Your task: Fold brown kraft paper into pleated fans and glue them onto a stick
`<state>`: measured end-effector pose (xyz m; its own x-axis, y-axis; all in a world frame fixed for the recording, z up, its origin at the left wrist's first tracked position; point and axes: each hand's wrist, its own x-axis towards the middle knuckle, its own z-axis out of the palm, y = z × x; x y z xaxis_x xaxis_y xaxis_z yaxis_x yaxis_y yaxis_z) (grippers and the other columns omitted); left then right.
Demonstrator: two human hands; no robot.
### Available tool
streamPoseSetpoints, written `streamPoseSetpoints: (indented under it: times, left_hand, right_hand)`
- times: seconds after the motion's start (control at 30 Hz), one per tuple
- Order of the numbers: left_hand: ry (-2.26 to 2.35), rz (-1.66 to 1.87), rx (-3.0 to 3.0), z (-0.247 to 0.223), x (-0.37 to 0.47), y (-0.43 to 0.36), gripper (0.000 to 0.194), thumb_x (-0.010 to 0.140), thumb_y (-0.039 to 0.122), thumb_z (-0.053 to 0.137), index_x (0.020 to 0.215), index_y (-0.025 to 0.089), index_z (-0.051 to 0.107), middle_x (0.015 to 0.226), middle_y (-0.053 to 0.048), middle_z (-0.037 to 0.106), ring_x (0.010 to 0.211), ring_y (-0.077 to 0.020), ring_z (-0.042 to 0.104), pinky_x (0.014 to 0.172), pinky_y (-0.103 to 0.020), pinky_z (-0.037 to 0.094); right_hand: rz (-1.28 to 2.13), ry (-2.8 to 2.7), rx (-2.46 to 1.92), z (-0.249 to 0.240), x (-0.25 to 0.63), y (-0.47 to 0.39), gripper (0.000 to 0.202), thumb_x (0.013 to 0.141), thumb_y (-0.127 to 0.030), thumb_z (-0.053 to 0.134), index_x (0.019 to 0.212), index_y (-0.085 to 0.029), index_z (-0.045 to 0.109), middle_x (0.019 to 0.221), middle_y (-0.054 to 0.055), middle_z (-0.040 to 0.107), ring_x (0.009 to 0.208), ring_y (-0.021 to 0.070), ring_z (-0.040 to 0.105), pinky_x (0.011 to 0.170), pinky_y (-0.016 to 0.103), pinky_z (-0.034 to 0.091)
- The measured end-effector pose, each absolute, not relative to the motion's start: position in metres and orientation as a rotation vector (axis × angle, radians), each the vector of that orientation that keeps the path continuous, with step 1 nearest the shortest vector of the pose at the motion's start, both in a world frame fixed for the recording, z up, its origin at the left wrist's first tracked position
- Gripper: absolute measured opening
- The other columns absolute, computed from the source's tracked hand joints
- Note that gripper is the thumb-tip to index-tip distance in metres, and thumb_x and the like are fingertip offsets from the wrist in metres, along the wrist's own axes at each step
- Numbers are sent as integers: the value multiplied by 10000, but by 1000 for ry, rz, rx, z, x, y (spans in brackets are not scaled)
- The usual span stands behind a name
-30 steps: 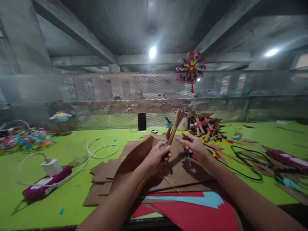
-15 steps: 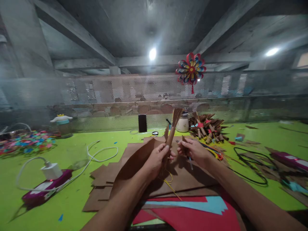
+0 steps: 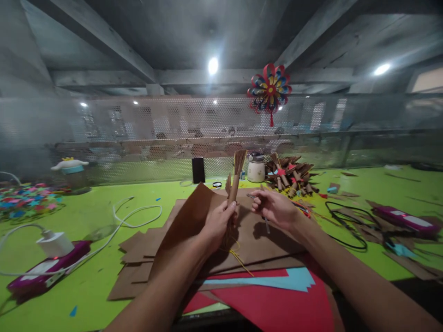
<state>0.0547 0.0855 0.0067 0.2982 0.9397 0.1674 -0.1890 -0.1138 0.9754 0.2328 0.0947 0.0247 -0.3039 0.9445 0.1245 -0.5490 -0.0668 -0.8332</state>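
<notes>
My left hand (image 3: 221, 221) is closed around a brown paper roll (image 3: 234, 188), which stands nearly upright with a finely fringed top. A small pleated paper piece (image 3: 228, 183) sticks up along its left side. Yellow string (image 3: 237, 256) hangs below that hand. To the right, my right hand (image 3: 273, 208) has its fingers curled around a slim grey tool (image 3: 266, 225); its kind is not clear, and one end pokes out below the palm. Both hands are over a stack of brown paper (image 3: 273, 251), with one sheet (image 3: 185, 221) curling up at left.
Red paper (image 3: 277, 304) and blue paper (image 3: 294, 277) lie at the near edge. A pile of fringed paper rolls (image 3: 294, 177) and a white jar (image 3: 256, 168) stand behind. Purple power strips (image 3: 51, 267) with cables flank the work; colourful paper stars (image 3: 27, 203) lie far left.
The view has shifted, so the scene sits slightly left and higher. My right hand's fingers have loosened and spread somewhat; the brown scrap between them shows less. My left hand keeps hold of the paper roll.
</notes>
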Motion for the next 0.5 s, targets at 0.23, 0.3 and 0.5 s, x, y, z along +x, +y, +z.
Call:
streamPoseSetpoints:
  times: [0.23, 0.3, 0.5]
  left_hand:
    - [822, 1171, 1257, 0, 55, 92, 281, 713, 385, 640, 817, 159, 507, 580, 46, 458, 496, -59, 416, 464, -172, 336]
    - [836, 1163, 1226, -1, 54, 94, 270, 722, 373, 630, 823, 160, 500, 595, 41, 466, 506, -58, 436, 461, -164, 336]
    - [878, 1152, 1240, 0, 53, 96, 227, 750, 350, 595, 794, 157, 484, 575, 49, 434, 474, -44, 402, 428, -152, 302]
  right_hand:
    - [1244, -1309, -831, 16, 257, 116, 182, 791, -346, 531, 801, -168, 565, 668, 1, 570, 571, 113, 545, 583, 266, 446]
    - [855, -1520, -1101, 17, 276, 126, 217, 813, -352, 463, 836, -161, 565, 621, -15, 539, 502, 101, 488, 515, 239, 397]
    - [182, -1910, -1630, 20, 313, 141, 128, 665, -222, 574, 754, -145, 625, 706, 40, 611, 680, 163, 542, 593, 234, 382]
